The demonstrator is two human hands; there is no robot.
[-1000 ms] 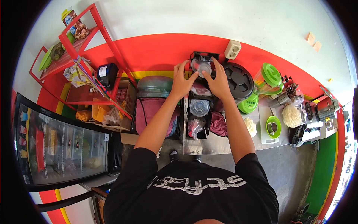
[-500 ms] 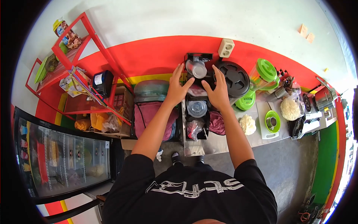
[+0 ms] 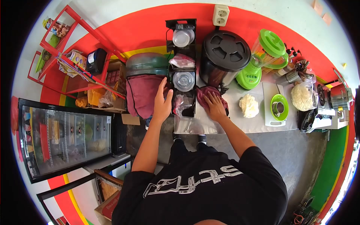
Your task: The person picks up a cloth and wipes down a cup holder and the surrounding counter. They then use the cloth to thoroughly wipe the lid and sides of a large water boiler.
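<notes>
My right hand (image 3: 214,107) lies with fingers stretched out on a crumpled maroon cloth (image 3: 203,94) on the metal table. My left hand (image 3: 162,100) is open and empty, raised beside the left edge of a black cup holder (image 3: 190,111), thumb apart from the fingers. Clear plastic cups (image 3: 183,37) sit in the holder's far compartment. Closer to me in it are a pinkish plastic packet (image 3: 182,61), clear round lids (image 3: 184,81) and a clear plastic bag (image 3: 181,105). A larger maroon cloth (image 3: 142,95) covers something just left of my left hand.
Behind the right-hand cloth stands a big black-lidded container (image 3: 225,56), with a green blender (image 3: 258,60) beside it. Farther right are a white clump (image 3: 249,105), a green bowl (image 3: 285,112) on a white board (image 3: 270,118), and a bagged white mass (image 3: 302,97). A glass-door fridge (image 3: 71,138) is at left.
Both hands have come down from around the cups at the back, which now sit in the holder. My right hand has reached the maroon cloth; my left has drawn back beside the holder.
</notes>
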